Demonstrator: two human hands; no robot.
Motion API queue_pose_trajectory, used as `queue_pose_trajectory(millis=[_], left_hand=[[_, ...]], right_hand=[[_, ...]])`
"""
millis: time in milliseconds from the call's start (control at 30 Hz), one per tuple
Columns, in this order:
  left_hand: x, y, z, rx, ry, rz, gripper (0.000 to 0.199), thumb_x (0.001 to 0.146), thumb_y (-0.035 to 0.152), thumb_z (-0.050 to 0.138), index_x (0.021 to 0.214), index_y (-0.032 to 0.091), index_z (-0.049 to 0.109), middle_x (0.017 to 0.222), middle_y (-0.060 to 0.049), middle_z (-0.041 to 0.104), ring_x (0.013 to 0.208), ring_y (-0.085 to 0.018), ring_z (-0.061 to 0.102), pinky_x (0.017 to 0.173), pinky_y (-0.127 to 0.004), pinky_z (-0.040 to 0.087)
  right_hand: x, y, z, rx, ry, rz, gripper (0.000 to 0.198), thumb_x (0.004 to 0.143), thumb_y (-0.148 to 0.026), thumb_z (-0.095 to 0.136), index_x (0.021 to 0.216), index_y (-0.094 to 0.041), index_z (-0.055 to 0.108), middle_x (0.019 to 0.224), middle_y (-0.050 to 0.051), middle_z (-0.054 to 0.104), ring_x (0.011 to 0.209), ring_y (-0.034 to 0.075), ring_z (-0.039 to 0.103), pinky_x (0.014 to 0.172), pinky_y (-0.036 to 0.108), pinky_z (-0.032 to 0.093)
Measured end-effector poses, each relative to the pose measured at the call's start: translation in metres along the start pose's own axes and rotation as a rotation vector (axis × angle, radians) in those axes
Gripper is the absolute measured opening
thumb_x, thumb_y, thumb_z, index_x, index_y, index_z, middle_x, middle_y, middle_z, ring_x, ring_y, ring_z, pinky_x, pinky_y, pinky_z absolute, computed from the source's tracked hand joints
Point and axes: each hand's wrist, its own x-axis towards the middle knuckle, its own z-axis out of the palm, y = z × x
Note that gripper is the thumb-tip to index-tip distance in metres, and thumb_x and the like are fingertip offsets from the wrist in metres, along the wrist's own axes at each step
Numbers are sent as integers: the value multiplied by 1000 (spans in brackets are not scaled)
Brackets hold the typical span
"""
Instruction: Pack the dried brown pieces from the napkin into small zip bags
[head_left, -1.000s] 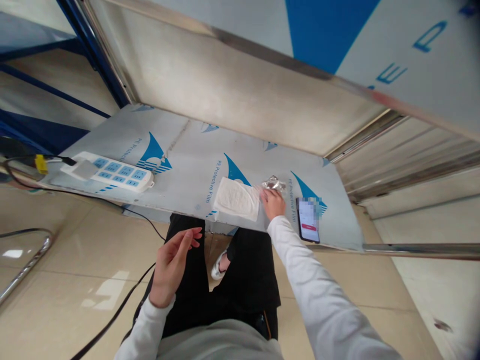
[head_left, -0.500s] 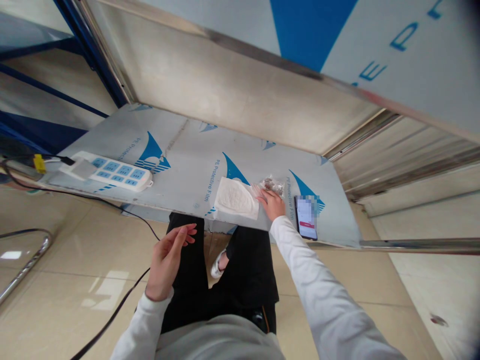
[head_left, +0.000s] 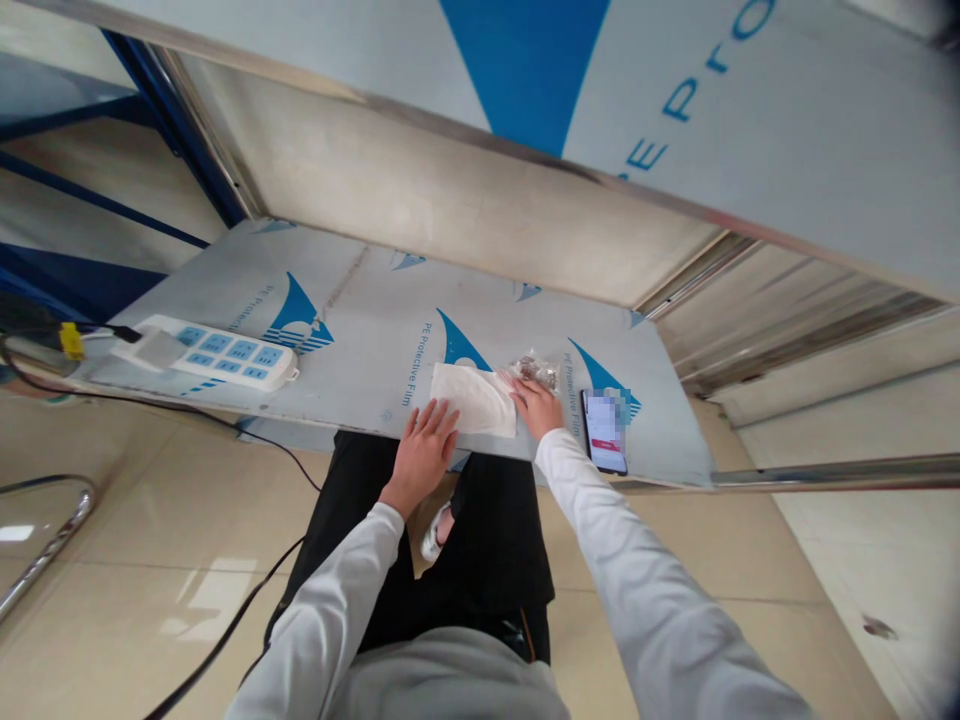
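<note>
A flat white sheet (head_left: pixel 480 400), like paper or thin cloth, lies near the front edge of the shelf. My left hand (head_left: pixel 424 450) rests over its lower left edge, fingers stretched out. At the sheet's right edge is my right hand (head_left: pixel 540 408), its fingers extended and lying flat. A clear plastic bag (head_left: pixel 534 366) with small brown pieces sits just beyond those right fingertips; whether they touch it I cannot tell.
A phone (head_left: pixel 604 430) lies to the right of my right hand. On the left of the film-covered metal shelf (head_left: pixel 360 340) stands a white power strip (head_left: pixel 225 355) with a black cable. An upper shelf (head_left: pixel 420 100) overhangs the back.
My left hand has moved up and right from in front of the shelf onto the white sheet, its fingers opening out. The right hand has stayed near the sheet's right edge.
</note>
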Motion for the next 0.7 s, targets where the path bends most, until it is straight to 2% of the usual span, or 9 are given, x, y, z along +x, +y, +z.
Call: queue_pose_trajectory(millis=[167,267,367,467,567,633,700], left_hand=[[-11,-3,7,66,-24,34,39,96,28,38,131,23,55,147,-8,44,140,-29,33,114,-51,26],[-9,-6,9,84,-27,49,39,96,29,38,131,23,55,147,-8,44,140,-29,33,114,-53,27],[-4,-8,12,77,-7,64,38,96,28,39,130,23,55,147,-9,44,140,-29,34,114,-53,28],[-6,-5,8,7,65,72,40,96,27,41,135,21,49,148,-11,43,140,-27,33,115,-52,28],[-18,1,-6,-128,178,-2,42,95,26,42,137,20,44,143,-11,49,138,-24,37,114,-50,31],[-31,3,-17,-217,250,-106,40,95,26,44,135,20,45,136,-12,54,132,-22,44,110,-46,37],[-45,1,-28,-269,307,-198,38,94,26,45,131,20,48,129,-12,57,125,-21,50,106,-43,42]], right_hand=[[1,1,-1,67,45,29,33,91,-28,46,113,-23,70,112,7,70,101,24,62,87,34,48],[7,10,-8,99,130,115,33,91,-26,43,103,-19,72,100,10,73,90,23,64,80,33,48],[19,28,-30,114,269,256,39,91,-28,36,96,-11,71,82,13,72,76,23,63,70,32,46],[35,35,-60,143,386,328,42,90,-34,35,91,-10,69,74,12,69,70,21,60,67,30,43],[52,6,-79,258,450,277,41,87,-39,40,90,-11,69,75,10,69,69,20,58,66,29,42],[64,-35,-76,442,456,190,42,86,-44,43,89,-11,69,74,8,68,67,19,58,63,27,42],[76,-86,-59,663,392,109,44,87,-48,44,86,-12,68,71,6,66,65,18,57,61,26,42]])
